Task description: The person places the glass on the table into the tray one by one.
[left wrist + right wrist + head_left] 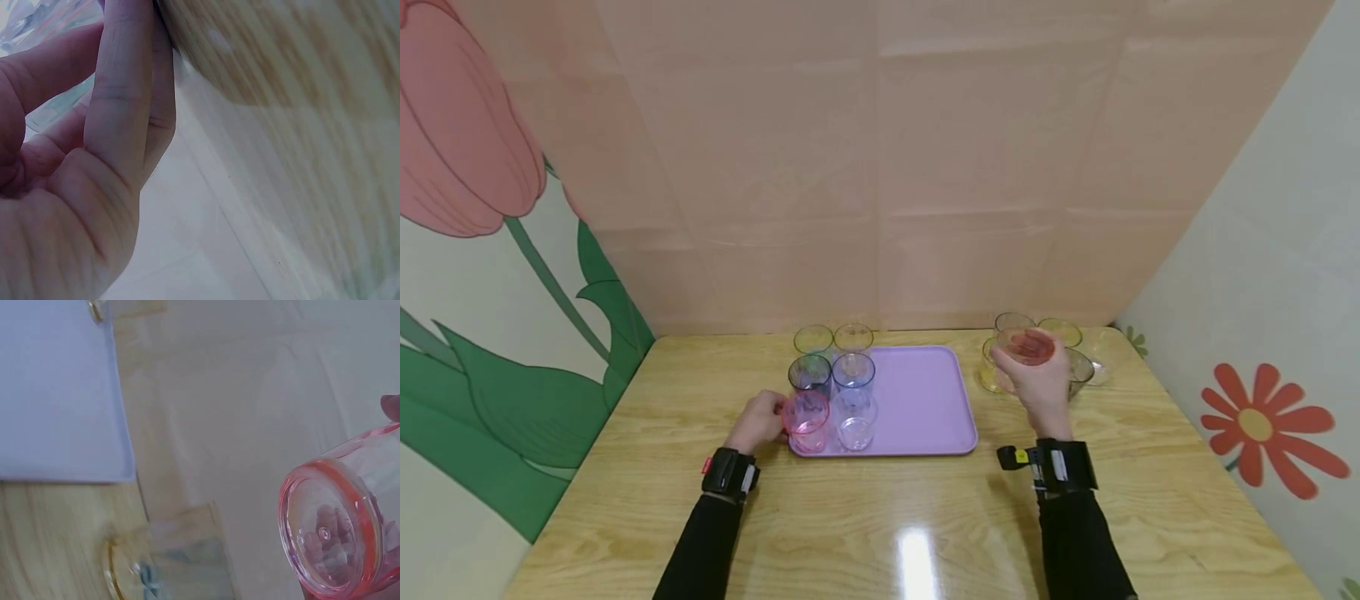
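Observation:
In the head view my right hand (1041, 379) holds a pink-tinted clear cup (1028, 346) at the right, above a cluster of cups. The right wrist view shows the round base of this pink cup (325, 531), with fingers visible through it. My left hand (762, 421) is at the left edge of the lilac tray (925, 400). Its thumb and fingers (122, 81) come together at the tray rim; the fingertips are partly cut off. Right beside them stands another pink cup (807, 417), close to a clear cup (856, 421).
Behind those cups stand two dark-tinted cups (853, 371) and two yellowish cups (813, 339). Around the right hand stand a yellow cup (988, 371), a dark cup (1080, 367), a clear cup (1099, 371) and others. A peach backdrop (880, 208) rises behind the wooden table (850, 525).

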`<action>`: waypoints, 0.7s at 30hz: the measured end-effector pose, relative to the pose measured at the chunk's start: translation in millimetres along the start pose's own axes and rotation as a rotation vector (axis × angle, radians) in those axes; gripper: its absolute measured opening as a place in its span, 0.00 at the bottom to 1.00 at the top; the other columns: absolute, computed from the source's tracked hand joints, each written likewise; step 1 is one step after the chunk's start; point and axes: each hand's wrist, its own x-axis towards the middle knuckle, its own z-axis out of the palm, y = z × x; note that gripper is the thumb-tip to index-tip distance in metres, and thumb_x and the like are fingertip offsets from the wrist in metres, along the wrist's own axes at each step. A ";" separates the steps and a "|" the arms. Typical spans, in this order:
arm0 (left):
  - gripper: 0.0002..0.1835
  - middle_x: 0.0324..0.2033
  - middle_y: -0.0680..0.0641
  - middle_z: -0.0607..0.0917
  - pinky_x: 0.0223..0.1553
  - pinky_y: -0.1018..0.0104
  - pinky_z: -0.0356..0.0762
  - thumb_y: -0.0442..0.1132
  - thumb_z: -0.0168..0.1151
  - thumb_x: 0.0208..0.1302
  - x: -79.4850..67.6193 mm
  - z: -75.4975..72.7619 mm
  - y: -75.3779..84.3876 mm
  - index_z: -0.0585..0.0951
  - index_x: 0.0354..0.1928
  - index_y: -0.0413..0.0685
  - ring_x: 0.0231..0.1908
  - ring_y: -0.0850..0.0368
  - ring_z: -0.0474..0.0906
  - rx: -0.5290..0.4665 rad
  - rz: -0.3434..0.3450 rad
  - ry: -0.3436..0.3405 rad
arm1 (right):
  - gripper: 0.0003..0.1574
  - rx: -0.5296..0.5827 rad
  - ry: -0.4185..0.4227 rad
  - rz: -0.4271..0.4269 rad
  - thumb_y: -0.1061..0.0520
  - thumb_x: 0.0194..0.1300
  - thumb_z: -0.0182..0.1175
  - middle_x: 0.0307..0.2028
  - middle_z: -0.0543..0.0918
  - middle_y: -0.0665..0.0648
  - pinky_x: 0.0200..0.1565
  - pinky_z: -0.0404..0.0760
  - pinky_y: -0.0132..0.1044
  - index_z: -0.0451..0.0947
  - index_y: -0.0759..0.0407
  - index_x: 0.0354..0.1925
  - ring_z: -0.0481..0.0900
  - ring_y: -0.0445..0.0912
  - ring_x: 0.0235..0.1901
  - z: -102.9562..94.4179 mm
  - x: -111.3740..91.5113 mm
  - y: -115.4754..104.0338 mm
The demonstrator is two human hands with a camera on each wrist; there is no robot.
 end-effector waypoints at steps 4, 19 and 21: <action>0.09 0.27 0.44 0.81 0.27 0.64 0.83 0.21 0.58 0.55 -0.6 0.5 -0.8 0.82 0.38 0.33 0.25 0.56 0.79 0.011 0.001 0.004 | 0.43 -0.001 -0.090 -0.008 0.63 0.47 0.76 0.48 0.79 0.59 0.44 0.81 0.24 0.66 0.65 0.59 0.81 0.50 0.46 20.6 -4.3 7.3; 0.09 0.27 0.44 0.82 0.27 0.65 0.83 0.21 0.59 0.54 -0.6 0.4 0.0 0.83 0.37 0.34 0.25 0.56 0.80 0.000 0.007 0.013 | 0.50 -0.026 -0.343 0.010 0.57 0.47 0.78 0.59 0.74 0.68 0.57 0.77 0.38 0.62 0.64 0.63 0.75 0.57 0.58 88.8 -9.9 27.6; 0.10 0.27 0.44 0.82 0.27 0.64 0.83 0.21 0.59 0.54 -0.6 0.6 -0.4 0.83 0.38 0.34 0.25 0.56 0.80 0.005 0.011 0.012 | 0.51 -0.027 -0.348 0.027 0.57 0.47 0.78 0.60 0.74 0.68 0.57 0.77 0.39 0.62 0.63 0.64 0.74 0.58 0.60 95.0 -7.5 29.7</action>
